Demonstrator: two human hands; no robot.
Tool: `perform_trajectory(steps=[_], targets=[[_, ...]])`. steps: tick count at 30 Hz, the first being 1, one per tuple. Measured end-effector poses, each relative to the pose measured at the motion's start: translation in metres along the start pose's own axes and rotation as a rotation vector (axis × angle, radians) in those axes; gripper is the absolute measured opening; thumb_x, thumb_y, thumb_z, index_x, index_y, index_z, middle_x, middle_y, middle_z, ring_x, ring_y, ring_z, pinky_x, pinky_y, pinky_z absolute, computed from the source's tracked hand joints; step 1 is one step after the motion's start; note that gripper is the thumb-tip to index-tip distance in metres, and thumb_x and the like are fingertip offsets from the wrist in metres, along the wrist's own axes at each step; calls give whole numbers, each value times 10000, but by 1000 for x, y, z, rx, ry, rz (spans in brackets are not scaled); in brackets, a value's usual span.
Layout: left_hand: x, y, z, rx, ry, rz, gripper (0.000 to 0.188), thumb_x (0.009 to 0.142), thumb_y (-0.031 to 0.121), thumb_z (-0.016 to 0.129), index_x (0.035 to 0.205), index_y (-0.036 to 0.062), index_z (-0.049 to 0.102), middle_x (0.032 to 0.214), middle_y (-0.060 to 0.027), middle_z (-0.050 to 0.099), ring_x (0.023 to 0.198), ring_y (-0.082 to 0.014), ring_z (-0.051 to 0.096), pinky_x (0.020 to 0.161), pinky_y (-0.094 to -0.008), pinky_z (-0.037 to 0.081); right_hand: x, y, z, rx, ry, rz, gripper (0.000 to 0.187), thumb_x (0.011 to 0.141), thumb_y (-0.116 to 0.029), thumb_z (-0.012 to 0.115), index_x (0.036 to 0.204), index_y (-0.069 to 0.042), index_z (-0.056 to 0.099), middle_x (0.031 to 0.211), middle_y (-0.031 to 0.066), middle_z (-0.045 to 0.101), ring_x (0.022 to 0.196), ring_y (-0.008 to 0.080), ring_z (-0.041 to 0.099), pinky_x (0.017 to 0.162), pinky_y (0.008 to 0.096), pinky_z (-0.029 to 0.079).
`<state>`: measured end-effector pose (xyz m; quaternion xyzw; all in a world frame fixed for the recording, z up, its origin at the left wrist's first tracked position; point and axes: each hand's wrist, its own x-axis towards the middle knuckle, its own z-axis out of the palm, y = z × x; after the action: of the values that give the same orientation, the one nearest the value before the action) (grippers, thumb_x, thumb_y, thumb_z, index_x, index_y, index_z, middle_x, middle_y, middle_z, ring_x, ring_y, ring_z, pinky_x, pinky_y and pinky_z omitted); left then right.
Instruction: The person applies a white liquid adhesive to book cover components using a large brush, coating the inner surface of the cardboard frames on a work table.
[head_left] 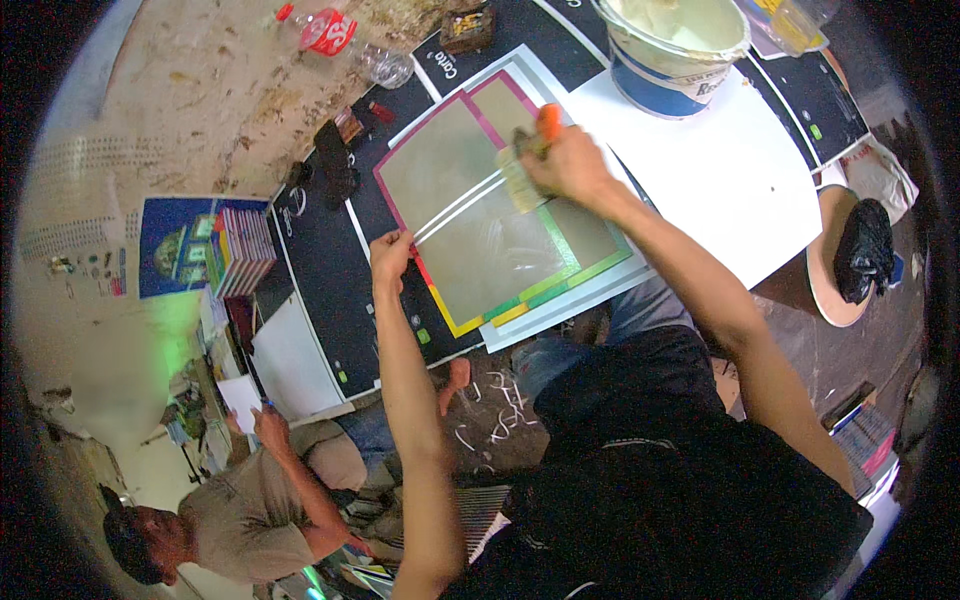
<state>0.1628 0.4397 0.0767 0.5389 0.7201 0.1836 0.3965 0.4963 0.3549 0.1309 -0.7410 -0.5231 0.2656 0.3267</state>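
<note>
Black table [320, 250] lies beneath a grey panel [480, 270] edged with coloured strips, which rests on a white board [500, 338]. At the panel's left edge, the left hand [391, 262] pinches the border. Over its right part, the right hand [575, 172] is curled around an orange-handled brush [522, 182]; whether bristles touch, I cannot tell. Past the panel's upper right corner stands a white-and-blue bucket [660, 75]; well left of it, another person [250, 510] holds white paper [238, 400].

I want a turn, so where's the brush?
In the head view, the brush is above and slightly right of centre, in the right hand, over the panel with coloured edges.
</note>
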Motion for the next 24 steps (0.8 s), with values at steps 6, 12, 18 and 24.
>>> perform_trajectory(steps=[6, 12, 18, 24], targets=[[1, -29, -31, 70, 100, 8, 241, 760, 199, 634, 827, -31, 667, 701, -26, 606, 623, -107, 533, 592, -272, 421, -36, 70, -50, 154, 245, -215, 307, 795, -300, 689, 960, -49, 624, 800, 123, 650, 723, 239, 621, 658, 371, 499], [-7, -128, -146, 240, 302, -98, 321, 715, 239, 665, 882, -33, 700, 781, -94, 690, 734, -170, 648, 689, -302, 496, -129, 165, -137, 643, 455, 139, 506, 833, -285, 720, 1152, 67, 546, 1123, 117, 601, 1006, 166, 555, 863, 269, 462], [-10, -150, -193, 491, 448, -217, 550, 717, 355, 655, 1111, -27, 637, 1030, -225, 671, 1016, -317, 640, 906, -380, 479, -197, 233, -179, 740, 691, 250, 315, 899, -152, 632, 1136, 50, 586, 1164, 131, 591, 987, 197, 580, 897, 352, 476], [-7, -83, -200, 452, 869, 352, 429, 737, 304, 662, 1027, -12, 651, 948, -214, 659, 918, -344, 634, 826, -421, 482, -192, 205, -180, 837, 745, 390, 434, 921, -243, 584, 1234, 56, 554, 1271, 93, 558, 1132, 216, 526, 970, 353, 417]])
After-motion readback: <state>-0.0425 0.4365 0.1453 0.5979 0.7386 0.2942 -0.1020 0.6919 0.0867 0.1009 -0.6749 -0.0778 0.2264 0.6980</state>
